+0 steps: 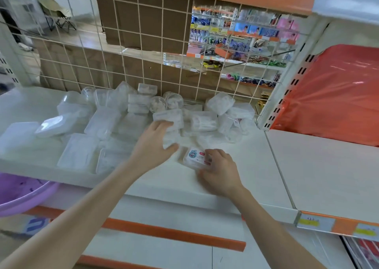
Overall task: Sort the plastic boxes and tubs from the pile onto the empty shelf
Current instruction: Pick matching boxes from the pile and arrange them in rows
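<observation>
A pile of clear plastic boxes and round tubs (114,117) covers the white shelf (256,166) from the left to the middle, up against the wire grid. My left hand (155,137) reaches into the pile and grips a clear box (171,140), with thumb and fingers on opposite sides of it. Another clear box (169,118) lies tilted just behind its fingertips. My right hand (220,171) holds a small clear box with a colourful label (195,158) that sits on the shelf in front of the pile.
A white wire grid (143,43) backs the shelf. To the right, past a slotted upright (287,96), lies another white shelf (328,170) with an orange plastic bag (338,96) at its back. A purple basin (22,193) sits lower left.
</observation>
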`<state>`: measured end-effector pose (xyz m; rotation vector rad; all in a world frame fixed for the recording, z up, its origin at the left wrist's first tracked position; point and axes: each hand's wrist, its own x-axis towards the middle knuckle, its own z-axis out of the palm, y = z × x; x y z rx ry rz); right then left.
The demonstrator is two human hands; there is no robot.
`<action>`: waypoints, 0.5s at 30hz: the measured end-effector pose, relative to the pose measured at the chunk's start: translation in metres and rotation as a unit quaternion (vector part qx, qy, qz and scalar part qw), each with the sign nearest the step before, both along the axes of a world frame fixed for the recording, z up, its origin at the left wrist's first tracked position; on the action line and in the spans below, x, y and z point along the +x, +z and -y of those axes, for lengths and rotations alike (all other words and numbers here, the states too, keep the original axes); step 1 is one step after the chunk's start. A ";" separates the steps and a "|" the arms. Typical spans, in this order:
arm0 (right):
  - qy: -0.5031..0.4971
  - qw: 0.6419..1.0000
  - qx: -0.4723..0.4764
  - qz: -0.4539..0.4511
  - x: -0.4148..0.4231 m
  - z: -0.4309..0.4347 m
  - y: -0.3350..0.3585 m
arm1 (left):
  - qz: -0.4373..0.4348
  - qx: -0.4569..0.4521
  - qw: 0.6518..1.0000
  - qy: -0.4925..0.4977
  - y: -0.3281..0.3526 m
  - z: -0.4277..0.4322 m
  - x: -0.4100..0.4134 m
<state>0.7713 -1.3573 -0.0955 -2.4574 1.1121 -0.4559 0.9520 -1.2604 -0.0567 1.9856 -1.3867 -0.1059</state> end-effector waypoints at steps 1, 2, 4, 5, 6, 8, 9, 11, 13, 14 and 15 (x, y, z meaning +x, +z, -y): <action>-0.014 1.000 -0.013 0.003 0.000 -0.001 -0.003 | 0.005 -0.002 0.999 0.038 0.003 0.007 0.004; -0.024 0.999 -0.021 0.005 -0.001 -0.002 -0.006 | 0.007 0.010 0.997 0.073 0.006 0.014 0.009; -0.035 0.999 -0.031 -0.008 -0.002 -0.003 -0.008 | 0.003 0.058 0.992 0.112 0.011 0.029 0.019; -0.036 0.999 -0.036 -0.020 -0.003 -0.002 -0.008 | 0.002 0.086 0.989 0.118 0.012 0.036 0.023; -0.033 0.998 -0.039 -0.029 -0.004 -0.003 -0.007 | 0.001 0.109 0.987 0.122 0.012 0.042 0.027; -0.031 0.998 -0.034 -0.041 -0.005 -0.003 -0.004 | -0.003 0.131 0.983 0.130 0.011 0.050 0.032; -0.032 0.998 -0.029 -0.041 -0.005 -0.004 -0.003 | -0.007 0.132 0.982 0.131 0.011 0.053 0.033; -0.029 0.999 -0.016 -0.025 -0.005 -0.005 -0.001 | -0.016 0.125 0.984 0.126 0.011 0.056 0.033; -0.015 1.000 -0.003 0.019 -0.005 -0.005 -0.003 | -0.005 0.109 0.988 0.109 0.011 0.054 0.030; -0.006 0.999 0.002 0.054 -0.005 -0.005 -0.003 | 0.009 0.089 0.991 0.095 0.011 0.051 0.029; 0.001 0.995 0.009 0.099 -0.004 -0.005 -0.003 | 0.023 0.056 0.995 0.075 0.011 0.047 0.027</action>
